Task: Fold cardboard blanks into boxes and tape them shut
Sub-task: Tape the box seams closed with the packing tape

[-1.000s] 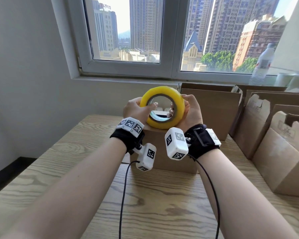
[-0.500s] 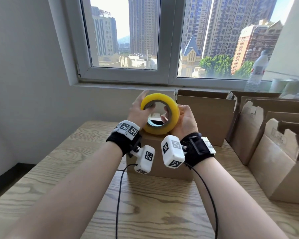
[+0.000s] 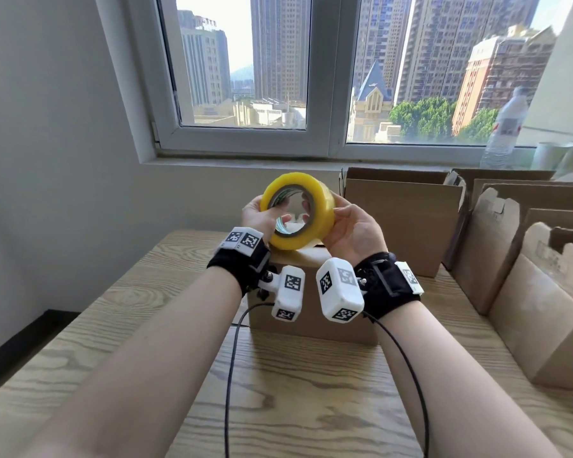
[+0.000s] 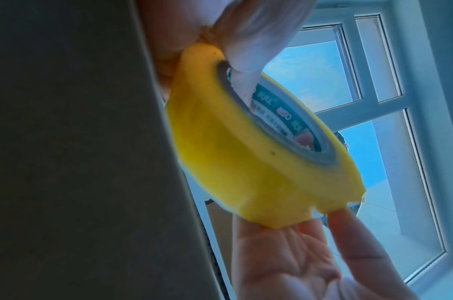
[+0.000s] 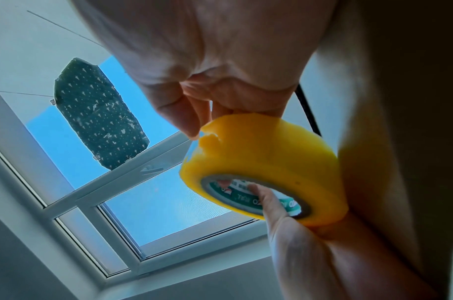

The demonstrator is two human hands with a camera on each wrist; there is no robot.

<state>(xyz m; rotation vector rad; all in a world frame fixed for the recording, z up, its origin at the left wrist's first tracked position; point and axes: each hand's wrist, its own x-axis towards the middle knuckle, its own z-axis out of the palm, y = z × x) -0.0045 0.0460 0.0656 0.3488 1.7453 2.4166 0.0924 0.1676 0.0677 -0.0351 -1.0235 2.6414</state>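
Note:
Both hands hold a yellow tape roll (image 3: 315,206) in the air above a shut cardboard box (image 3: 344,332) on the wooden table (image 3: 278,391). My left hand (image 3: 258,216) grips the roll's left side, thumb hooked inside the core (image 4: 243,85) and fingers behind the outer face. My right hand (image 3: 354,226) cups the right side, fingers curled over the outer winding. In the right wrist view the right fingertips (image 5: 186,123) pinch at a ragged edge of the tape roll (image 5: 271,154). The roll is tilted, its hole facing me and slightly left.
Several open cardboard boxes stand at the right, one behind (image 3: 401,219) and a nearer one (image 3: 543,325). A plastic bottle (image 3: 506,127) stands on the windowsill. The wall closes the left side. Two black cables (image 3: 229,375) run from the wrist cameras across the table.
The roll has been turned and tilted between the hands, its hole now facing more to the left. The left thumb has gone inside the core; the right fingers shifted along the outer winding.

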